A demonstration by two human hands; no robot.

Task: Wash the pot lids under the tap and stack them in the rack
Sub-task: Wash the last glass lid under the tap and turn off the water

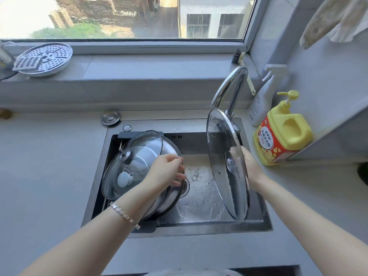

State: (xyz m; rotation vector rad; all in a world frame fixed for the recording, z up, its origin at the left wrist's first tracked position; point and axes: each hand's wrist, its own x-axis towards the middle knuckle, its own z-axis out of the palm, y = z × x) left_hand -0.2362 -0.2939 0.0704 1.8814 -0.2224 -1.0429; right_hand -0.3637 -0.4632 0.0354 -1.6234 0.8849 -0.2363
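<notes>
The right hand [253, 168] holds a large glass lid [219, 176] on edge over the right half of the sink [199, 233]. The lid stands almost upright. Its long axis runs from its far rim, just below the spout of the tap [229, 86], down to its near rim above the sink's front wall. Its knob side faces right, toward the palm. The right fingers [245, 154] are curled in against that side at the knob. How they close round it is blurred by the wet glass. Water lies on the sink floor below.

On the left, the rack [147, 226] sits in the sink and carries the stacked lids [119, 168]: glass lids lean tilted, knobs facing up and to the left, against a steel lid [169, 200] behind them. The left hand [165, 172] hangs over the right edge of this stack. Its fingers [178, 159] are loosely bent and spread, with nothing held between them. Whether they touch the steel rim I cannot tell. A bracelet [124, 214] is on that wrist.

A yellow soap bottle [282, 132] and a white spray bottle [260, 100] stand on the table right of the tap. A perforated steamer plate [45, 58] lies on the windowsill.
</notes>
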